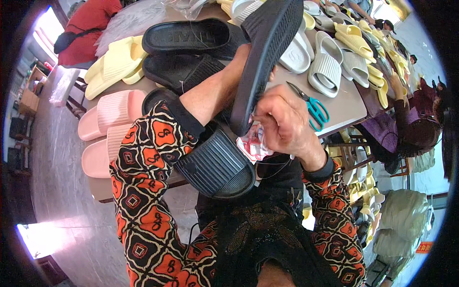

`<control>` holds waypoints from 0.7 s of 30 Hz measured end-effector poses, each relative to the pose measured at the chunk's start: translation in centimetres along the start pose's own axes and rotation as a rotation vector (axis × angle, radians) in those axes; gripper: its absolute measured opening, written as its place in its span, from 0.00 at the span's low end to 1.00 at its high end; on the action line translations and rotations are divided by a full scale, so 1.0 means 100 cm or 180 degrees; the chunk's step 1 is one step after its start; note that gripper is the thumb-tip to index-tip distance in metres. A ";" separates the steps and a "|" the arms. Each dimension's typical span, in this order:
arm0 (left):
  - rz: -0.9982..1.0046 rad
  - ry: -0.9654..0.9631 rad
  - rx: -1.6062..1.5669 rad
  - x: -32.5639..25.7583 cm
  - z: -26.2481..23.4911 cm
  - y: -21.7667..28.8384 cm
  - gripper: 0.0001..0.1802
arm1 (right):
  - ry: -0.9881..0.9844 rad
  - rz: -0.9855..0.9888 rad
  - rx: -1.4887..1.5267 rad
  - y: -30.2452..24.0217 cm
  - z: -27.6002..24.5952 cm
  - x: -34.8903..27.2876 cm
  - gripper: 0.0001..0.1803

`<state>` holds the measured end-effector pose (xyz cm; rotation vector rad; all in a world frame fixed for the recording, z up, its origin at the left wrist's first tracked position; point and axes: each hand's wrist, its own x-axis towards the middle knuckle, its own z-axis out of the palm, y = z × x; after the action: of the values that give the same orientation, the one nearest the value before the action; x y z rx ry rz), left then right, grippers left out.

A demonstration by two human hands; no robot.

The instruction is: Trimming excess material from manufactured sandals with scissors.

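My left hand grips a black slide sandal raised on edge in front of me. Most of that hand is hidden behind the sandal; only fingertips show past its far side. Close beside the sandal's lower end is my right hand, its fingers curled in a pinch. What they hold, if anything, is too small to make out. A thin thread-like line runs below this hand. Beneath the held sandal lies a red-and-white printed wrapper. Another dark ribbed slide sits at the table's near edge, below my left forearm.
Scissors with teal handles lie right of my right hand. Pink slides, yellow slides and black slides cover the table's left. White and grey slides are on the right. Other people work around the tables.
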<state>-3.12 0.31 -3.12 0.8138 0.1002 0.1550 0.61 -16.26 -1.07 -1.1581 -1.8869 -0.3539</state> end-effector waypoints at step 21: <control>0.3492 0.1255 0.4447 -0.022 0.067 0.002 0.11 | 0.2433 0.1587 0.0018 0.000 -0.075 -0.025 0.33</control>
<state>-4.34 -4.78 1.64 2.1665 0.1175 1.3942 5.05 -22.30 1.32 -1.2146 -0.9077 -0.4279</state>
